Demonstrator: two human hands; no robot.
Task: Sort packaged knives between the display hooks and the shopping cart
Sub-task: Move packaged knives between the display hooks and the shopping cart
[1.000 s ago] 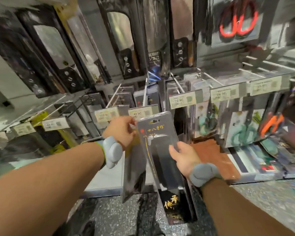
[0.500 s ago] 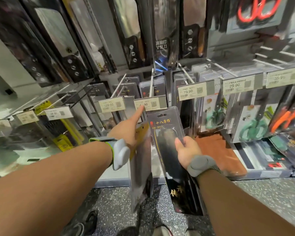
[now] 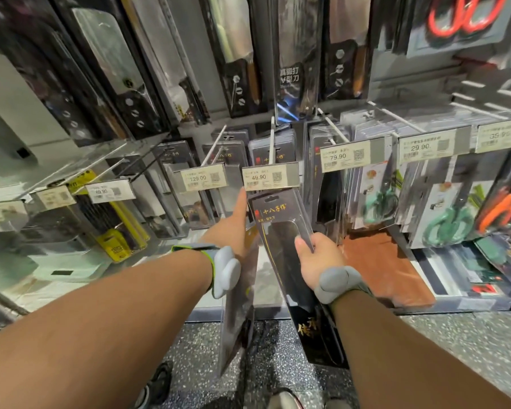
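My right hand (image 3: 316, 261) grips a dark packaged knife (image 3: 281, 219) by its right edge. The pack is upright, and its hang hole sits just under the 49.90 price tag (image 3: 270, 177). My left hand (image 3: 230, 228) holds a second packaged knife (image 3: 238, 314) that hangs edge-on below the wrist. Its index finger is stretched up and reaches the lower left corner of that tag. The hook (image 3: 272, 137) behind the tag carries more dark knife packs.
Neighbouring hooks carry tags 129.00 (image 3: 202, 178) and 79.90 (image 3: 344, 156). Scissors packs (image 3: 443, 219) hang at the right. Large cleaver packs (image 3: 112, 63) fill the upper row. A brown board (image 3: 381, 261) lies on the bottom shelf. A metal bar (image 3: 0, 302) crosses the far left.
Both hands have risen toward the hooks. My left index finger has stretched out to the 49.90 tag, and my right hand has brought its pack up under that tag.
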